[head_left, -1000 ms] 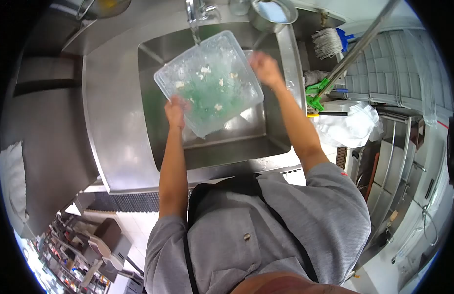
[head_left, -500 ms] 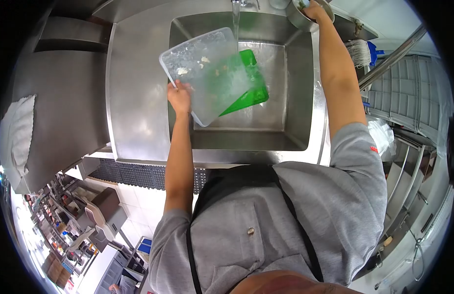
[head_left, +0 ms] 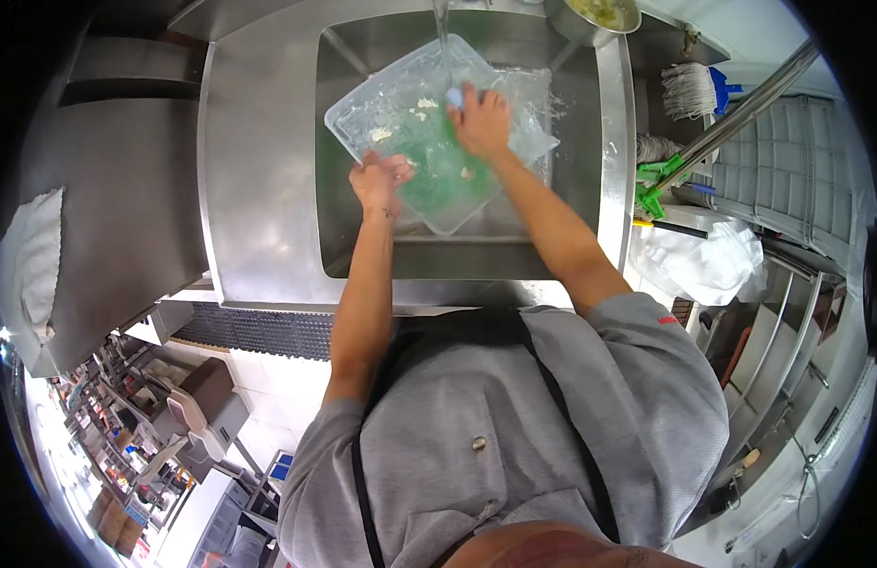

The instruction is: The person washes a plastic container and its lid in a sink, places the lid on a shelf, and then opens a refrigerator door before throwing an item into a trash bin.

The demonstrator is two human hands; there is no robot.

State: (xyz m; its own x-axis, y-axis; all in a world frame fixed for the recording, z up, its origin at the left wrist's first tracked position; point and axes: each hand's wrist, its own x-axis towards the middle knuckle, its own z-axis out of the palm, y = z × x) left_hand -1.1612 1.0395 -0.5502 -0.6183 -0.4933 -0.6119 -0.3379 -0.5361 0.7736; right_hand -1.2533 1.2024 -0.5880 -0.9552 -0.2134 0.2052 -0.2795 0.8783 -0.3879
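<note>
two black straps [head_left: 362, 492] are worn over a gray shirt [head_left: 438, 398], nearest the camera. a dark perforated mat [head_left: 258, 331] is laid on the floor ahead of it, to the left. past the near rim of the steel sink [head_left: 342, 222], a clear plastic tray [head_left: 434, 144] is held cornerwise within the basin; whether its underside is resting on anything cannot be told. green is seen through it, and white bits [head_left: 380, 134] are scattered on its surface. its near left edge is gripped by the left hand [head_left: 377, 180], with the fingers partly curled over the rim. by the right hand [head_left: 483, 123], whose fingers are bent and drawn close together, a pale blue sponge [head_left: 455, 97] is held against the tray's upper face. farther off, water [head_left: 444, 47] is poured from the faucet [head_left: 442, 6] onto the tray's far part. at the far right corner, a metal pot [head_left: 569, 26] with yellowish contents is stood beside the basin.
</note>
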